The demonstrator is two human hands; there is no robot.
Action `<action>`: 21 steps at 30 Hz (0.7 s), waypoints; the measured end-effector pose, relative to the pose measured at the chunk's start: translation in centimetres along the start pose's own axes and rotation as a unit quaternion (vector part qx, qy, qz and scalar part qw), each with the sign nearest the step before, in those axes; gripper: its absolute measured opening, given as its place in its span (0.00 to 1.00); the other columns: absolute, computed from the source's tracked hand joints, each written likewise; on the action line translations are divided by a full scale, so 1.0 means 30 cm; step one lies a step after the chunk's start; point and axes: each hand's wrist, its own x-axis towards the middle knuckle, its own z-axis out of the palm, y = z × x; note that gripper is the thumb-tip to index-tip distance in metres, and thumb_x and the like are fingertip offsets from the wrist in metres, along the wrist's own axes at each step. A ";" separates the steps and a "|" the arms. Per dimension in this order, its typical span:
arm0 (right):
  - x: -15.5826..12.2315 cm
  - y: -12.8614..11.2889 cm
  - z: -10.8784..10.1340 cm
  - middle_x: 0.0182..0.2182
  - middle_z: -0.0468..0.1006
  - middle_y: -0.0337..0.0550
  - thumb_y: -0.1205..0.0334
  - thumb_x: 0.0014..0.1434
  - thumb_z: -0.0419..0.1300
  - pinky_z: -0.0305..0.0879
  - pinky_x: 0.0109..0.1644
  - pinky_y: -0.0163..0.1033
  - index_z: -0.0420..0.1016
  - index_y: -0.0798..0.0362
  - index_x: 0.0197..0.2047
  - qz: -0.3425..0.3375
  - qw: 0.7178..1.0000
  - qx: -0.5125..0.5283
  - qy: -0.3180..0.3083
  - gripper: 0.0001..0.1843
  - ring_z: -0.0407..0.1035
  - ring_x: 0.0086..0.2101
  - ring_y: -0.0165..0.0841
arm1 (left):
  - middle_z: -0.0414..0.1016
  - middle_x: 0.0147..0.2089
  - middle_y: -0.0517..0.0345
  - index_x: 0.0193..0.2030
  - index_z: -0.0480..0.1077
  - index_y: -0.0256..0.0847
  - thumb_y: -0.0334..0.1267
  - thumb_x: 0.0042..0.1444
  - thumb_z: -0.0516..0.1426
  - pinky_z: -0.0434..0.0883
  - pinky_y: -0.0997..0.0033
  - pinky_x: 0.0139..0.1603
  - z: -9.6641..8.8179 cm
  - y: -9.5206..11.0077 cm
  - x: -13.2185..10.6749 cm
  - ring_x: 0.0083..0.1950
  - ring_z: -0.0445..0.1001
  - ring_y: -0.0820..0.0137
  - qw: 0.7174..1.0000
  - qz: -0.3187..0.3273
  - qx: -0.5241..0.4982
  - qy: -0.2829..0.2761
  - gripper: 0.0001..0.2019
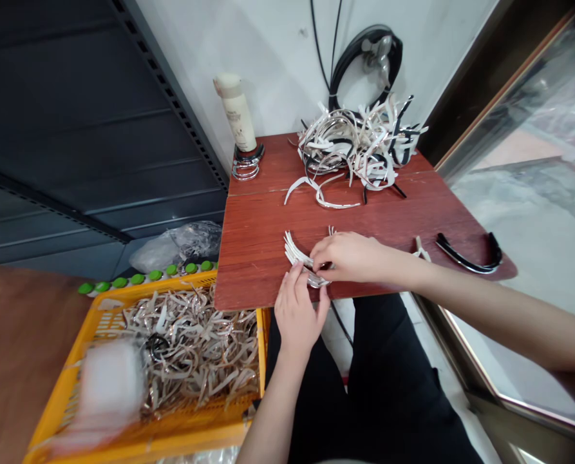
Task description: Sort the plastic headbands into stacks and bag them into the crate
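Observation:
Both hands meet over a small stack of white curved headbands (294,252) lying near the front edge of a red-brown wooden table (263,225). My left hand (297,309) pinches the stack from below, thumb and fingers closed on its near end. My right hand (348,256) reaches in from the right, its fingers curled over the same stack. At the back of the table lies a tangled pile of white and black headbands (359,145).
A yellow crate (82,335) full of pale headbands stands at the lower left. A black headband (471,258) lies at the table's right edge. A cream bottle (236,113) stands at the back left. Black cables hang on the wall. Glass door at right.

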 end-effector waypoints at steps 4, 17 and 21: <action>-0.003 0.003 0.003 0.43 0.81 0.42 0.60 0.60 0.63 0.64 0.47 0.39 0.82 0.50 0.38 -0.003 1.000 0.009 -0.005 0.07 0.75 0.44 0.38 | 0.74 0.58 0.40 0.57 0.64 0.35 0.39 0.60 0.59 0.71 0.57 0.61 0.002 -0.001 0.000 0.61 0.73 0.57 1.000 0.003 -0.001 0.001 0.20; -0.044 -0.096 0.010 0.40 0.81 0.48 0.66 0.64 0.56 0.69 0.44 0.43 0.74 0.55 0.52 0.067 0.998 -0.014 0.005 0.13 0.76 0.40 0.40 | 0.69 0.64 0.38 0.67 0.56 0.32 0.37 0.62 0.55 0.68 0.55 0.65 -0.003 0.003 0.014 0.66 0.67 0.57 0.999 -0.014 -0.016 -0.034 0.27; -0.103 -0.118 0.153 0.53 0.75 0.56 0.66 0.67 0.49 0.66 0.59 0.53 0.67 0.58 0.61 0.064 0.989 -0.033 0.130 0.21 0.69 0.54 0.44 | 0.66 0.67 0.41 0.70 0.51 0.34 0.34 0.64 0.51 0.64 0.53 0.68 -0.033 0.033 0.025 0.70 0.62 0.60 0.996 -0.022 -0.031 -0.087 0.28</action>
